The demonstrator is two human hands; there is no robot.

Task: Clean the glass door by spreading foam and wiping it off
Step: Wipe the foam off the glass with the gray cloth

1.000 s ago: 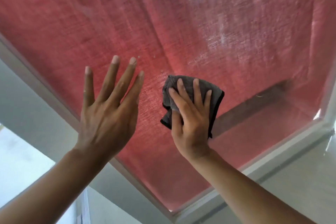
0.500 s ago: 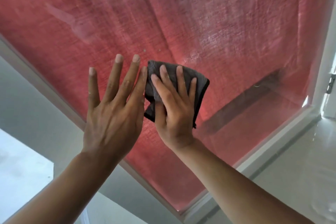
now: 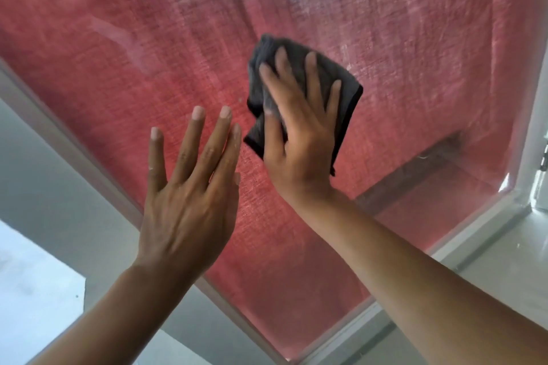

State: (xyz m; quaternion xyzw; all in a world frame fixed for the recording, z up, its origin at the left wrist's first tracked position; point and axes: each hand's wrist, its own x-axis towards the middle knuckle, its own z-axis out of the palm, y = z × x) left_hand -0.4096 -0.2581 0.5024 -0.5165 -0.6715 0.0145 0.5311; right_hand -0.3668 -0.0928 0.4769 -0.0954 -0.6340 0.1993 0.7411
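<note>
The glass door pane (image 3: 415, 53) fills most of the view, with a red woven curtain behind it. Faint whitish streaks show on the glass at the upper middle and upper left. My right hand (image 3: 299, 133) presses a folded dark grey cloth (image 3: 341, 92) flat against the glass with straight, spread fingers. It looks slightly blurred. My left hand (image 3: 189, 195) is raised beside it, lower and to the left, fingers straight and spread, palm toward the glass, holding nothing.
The white door frame (image 3: 350, 332) runs along the pane's lower edges and meets at a corner at the bottom. A hinge (image 3: 544, 154) shows at the right edge. A pale wall lies to the left.
My right hand has slid the cloth up and to the right across the glass, away from my left hand. The left hand has stayed roughly in place.
</note>
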